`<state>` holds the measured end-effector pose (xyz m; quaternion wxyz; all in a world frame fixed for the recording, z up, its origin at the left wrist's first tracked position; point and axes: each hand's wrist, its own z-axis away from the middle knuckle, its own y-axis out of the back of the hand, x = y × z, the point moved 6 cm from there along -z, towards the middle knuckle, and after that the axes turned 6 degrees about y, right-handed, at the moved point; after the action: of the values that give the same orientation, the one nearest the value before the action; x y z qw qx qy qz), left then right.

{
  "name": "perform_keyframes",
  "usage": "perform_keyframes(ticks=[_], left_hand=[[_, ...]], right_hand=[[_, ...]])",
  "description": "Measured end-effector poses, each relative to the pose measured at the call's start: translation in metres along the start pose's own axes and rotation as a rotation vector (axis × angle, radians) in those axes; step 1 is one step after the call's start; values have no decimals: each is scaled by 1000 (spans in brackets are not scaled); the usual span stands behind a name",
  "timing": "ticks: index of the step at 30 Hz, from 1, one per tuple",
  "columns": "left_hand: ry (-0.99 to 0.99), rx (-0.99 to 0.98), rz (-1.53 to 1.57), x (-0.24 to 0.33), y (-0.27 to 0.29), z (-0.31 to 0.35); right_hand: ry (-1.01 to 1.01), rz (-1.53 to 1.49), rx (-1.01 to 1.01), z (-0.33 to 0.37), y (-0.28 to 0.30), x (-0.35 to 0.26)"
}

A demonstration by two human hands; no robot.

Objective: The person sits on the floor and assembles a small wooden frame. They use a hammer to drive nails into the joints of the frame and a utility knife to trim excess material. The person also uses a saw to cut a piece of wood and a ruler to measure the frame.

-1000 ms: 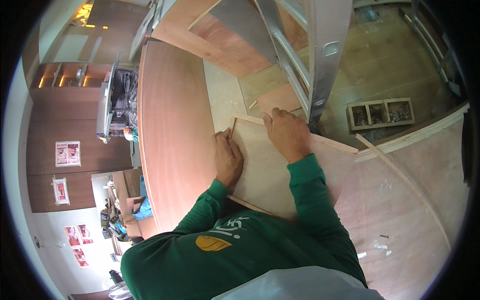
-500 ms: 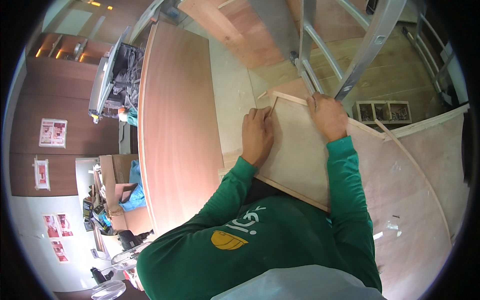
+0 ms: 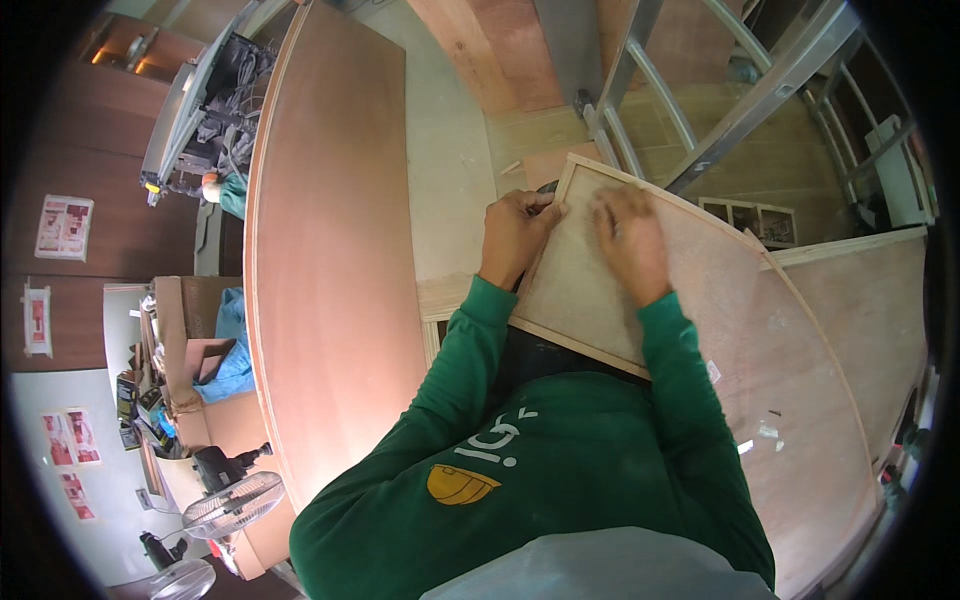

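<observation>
A pale plywood panel (image 3: 590, 275) with thin wood strips along its edges lies in front of my body. My left hand (image 3: 518, 235) is closed on its left edge, near the far corner, thumb and fingers pinched at the wooden edge strip (image 3: 563, 185). Over the panel's face, close to that far corner, is my right hand (image 3: 634, 243). Motion smears its fingers, and whether they hold anything does not show. Both forearms wear green sleeves. A long thin strip (image 3: 835, 355) bends along the panel's right part.
An aluminium ladder (image 3: 765, 95) stands beyond the panel. To the left extends a large reddish plywood board (image 3: 335, 230). A small wooden compartment box (image 3: 750, 220) is past the far edge. Fans (image 3: 235, 505) and a cardboard box (image 3: 215, 350) stand far left.
My right hand has left the panel's far edge and come over its face. The left hand stays at the left edge, now nearer the far corner. The whole view has shifted.
</observation>
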<state>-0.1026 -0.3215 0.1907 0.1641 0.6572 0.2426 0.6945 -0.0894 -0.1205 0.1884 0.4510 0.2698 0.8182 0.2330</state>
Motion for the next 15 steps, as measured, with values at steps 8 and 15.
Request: perform_keyframes(ticks=[8,15], left_hand=[[-9,0,48,5,1,6],[-67,-19,-59,-16,-11,-1]], right_hand=[[2,-20,-59,13,-14,-39],[3,75,-109,17,-21,-40]])
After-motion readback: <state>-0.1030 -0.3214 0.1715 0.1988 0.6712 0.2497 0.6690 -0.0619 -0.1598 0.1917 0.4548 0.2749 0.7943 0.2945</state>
